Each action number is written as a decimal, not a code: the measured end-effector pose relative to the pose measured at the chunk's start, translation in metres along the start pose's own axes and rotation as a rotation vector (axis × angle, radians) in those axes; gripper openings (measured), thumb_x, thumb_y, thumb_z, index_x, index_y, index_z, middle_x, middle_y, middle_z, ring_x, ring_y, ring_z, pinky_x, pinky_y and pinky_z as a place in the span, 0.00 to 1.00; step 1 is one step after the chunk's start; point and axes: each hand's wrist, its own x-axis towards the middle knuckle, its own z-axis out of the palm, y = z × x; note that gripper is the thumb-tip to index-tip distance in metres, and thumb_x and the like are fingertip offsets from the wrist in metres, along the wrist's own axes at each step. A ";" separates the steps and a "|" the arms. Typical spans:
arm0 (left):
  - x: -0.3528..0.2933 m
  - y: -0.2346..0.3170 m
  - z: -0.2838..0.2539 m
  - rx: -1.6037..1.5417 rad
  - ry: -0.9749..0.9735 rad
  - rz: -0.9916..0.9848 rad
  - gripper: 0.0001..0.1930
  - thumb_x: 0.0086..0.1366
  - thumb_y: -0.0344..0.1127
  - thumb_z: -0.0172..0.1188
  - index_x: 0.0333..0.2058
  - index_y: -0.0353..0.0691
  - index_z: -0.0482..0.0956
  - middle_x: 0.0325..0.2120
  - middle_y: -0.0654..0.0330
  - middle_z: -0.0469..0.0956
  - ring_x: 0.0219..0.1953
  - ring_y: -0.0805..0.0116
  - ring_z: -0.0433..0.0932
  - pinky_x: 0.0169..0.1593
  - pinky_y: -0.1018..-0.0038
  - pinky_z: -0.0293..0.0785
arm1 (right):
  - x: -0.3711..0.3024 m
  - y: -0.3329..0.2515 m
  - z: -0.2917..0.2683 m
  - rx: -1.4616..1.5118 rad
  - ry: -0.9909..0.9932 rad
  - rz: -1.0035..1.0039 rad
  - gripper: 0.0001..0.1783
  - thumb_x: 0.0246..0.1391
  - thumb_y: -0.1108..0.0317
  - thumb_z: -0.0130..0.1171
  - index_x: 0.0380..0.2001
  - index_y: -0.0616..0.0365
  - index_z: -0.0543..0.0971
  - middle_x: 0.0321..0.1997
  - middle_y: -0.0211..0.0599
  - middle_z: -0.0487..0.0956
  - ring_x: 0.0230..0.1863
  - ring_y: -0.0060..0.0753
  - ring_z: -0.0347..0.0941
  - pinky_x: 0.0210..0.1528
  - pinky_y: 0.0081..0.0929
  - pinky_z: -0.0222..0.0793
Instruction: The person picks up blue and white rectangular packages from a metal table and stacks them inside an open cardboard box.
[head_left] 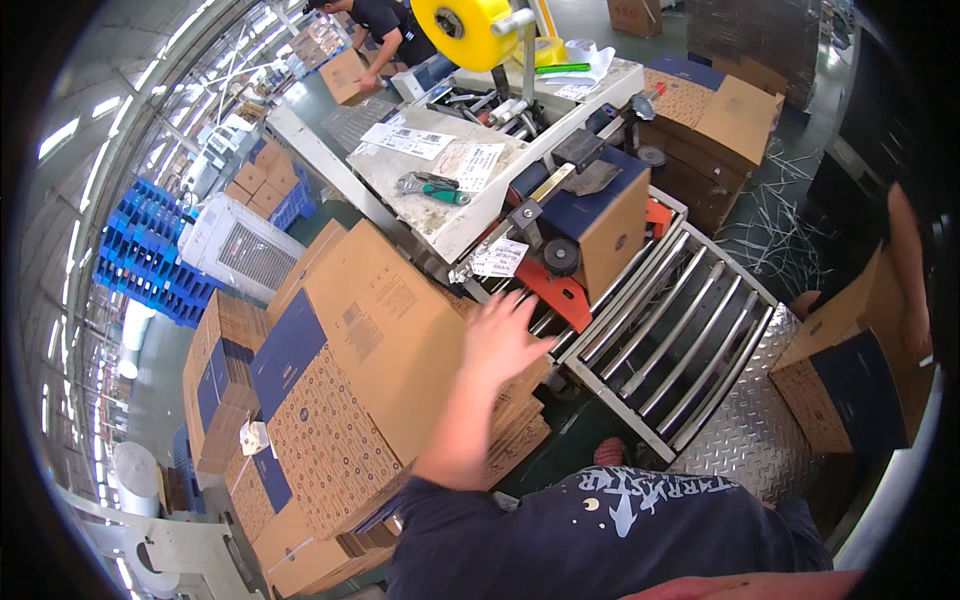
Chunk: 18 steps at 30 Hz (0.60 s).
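My left hand (500,335) is raised with its fingers spread and holds nothing. It hovers over a stack of flattened cardboard cartons (385,330), close to the red guide plate (555,295) of a carton sealing machine. A brown and blue carton (612,230) stands in that machine, between its side guides. I do not see my right hand; only my dark shirt (650,530) shows along the lower edge. At the far right, a bare arm (905,240), seemingly another person's, reaches to an upright brown and blue carton (830,385).
A roller conveyor (685,340) runs from the machine toward a metal tread plate (745,420). On the machine top lie green-handled pliers (440,190), paper labels and a yellow tape roll (462,25). Loose straps (775,220) litter the floor. A co-worker (385,35) handles a carton behind.
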 end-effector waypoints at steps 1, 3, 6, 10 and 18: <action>-0.023 -0.012 0.007 -0.030 -0.163 -0.090 0.46 0.45 0.64 0.65 0.61 0.48 0.63 0.65 0.53 0.55 0.67 0.50 0.51 0.62 0.41 0.52 | -0.013 0.020 0.017 -0.001 0.001 0.043 0.21 0.52 0.55 0.53 0.45 0.56 0.78 0.44 0.50 0.78 0.46 0.50 0.75 0.48 0.42 0.70; -0.079 -0.023 0.022 0.181 -0.167 -0.136 0.47 0.46 0.62 0.66 0.63 0.52 0.59 0.66 0.56 0.51 0.68 0.52 0.47 0.61 0.37 0.50 | -0.032 0.056 0.038 -0.026 0.062 0.091 0.21 0.51 0.55 0.54 0.44 0.56 0.78 0.44 0.50 0.79 0.46 0.50 0.75 0.49 0.41 0.70; -0.117 -0.031 0.049 0.239 -0.057 -0.193 0.40 0.53 0.57 0.62 0.62 0.53 0.59 0.66 0.61 0.53 0.68 0.54 0.49 0.61 0.39 0.52 | -0.052 0.091 0.047 0.016 0.322 0.200 0.21 0.49 0.56 0.54 0.43 0.56 0.79 0.44 0.50 0.79 0.46 0.51 0.75 0.49 0.41 0.70; -0.148 -0.028 0.052 0.179 -0.074 -0.248 0.34 0.60 0.51 0.57 0.63 0.54 0.57 0.65 0.66 0.54 0.67 0.56 0.51 0.62 0.46 0.56 | -0.085 0.052 0.008 0.454 0.783 0.254 0.22 0.49 0.56 0.56 0.46 0.55 0.78 0.43 0.49 0.79 0.46 0.48 0.76 0.49 0.36 0.71; -0.270 -0.063 0.021 0.208 0.255 -0.568 0.24 0.61 0.41 0.55 0.57 0.47 0.67 0.50 0.56 0.72 0.53 0.55 0.70 0.48 0.60 0.73 | -0.164 -0.018 0.120 0.617 0.669 -0.109 0.23 0.51 0.54 0.59 0.48 0.55 0.77 0.40 0.41 0.81 0.40 0.37 0.78 0.46 0.30 0.72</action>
